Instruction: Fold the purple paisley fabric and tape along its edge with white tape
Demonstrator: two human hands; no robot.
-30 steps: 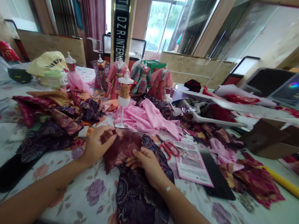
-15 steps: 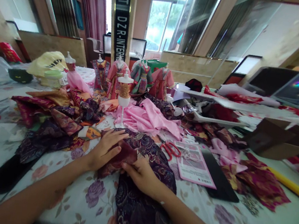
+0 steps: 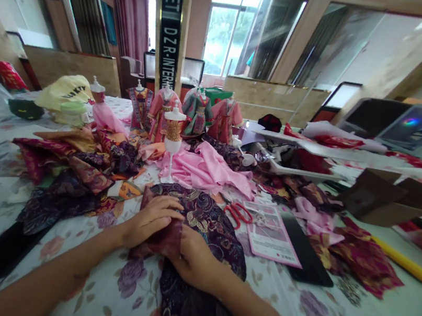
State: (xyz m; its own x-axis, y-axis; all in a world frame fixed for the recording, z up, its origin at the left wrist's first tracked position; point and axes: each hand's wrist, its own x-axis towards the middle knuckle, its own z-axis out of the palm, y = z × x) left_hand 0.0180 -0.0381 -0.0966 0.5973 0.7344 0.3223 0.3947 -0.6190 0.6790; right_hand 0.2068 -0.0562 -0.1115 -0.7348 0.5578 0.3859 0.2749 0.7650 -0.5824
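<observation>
Cloth [image 3: 165,239], thin and dark red

Your left hand [image 3: 148,221] lies nearly flat on it, perhaps to keep it still; I can't tell if those fingertips pinch. Your right hand [image 3: 199,263] curls shut on its edge. It partly covers a round-sided, swirly dark cloth [image 3: 220,225] on the flowery cover [image 3: 106,274], likely for easy reach.
</observation>
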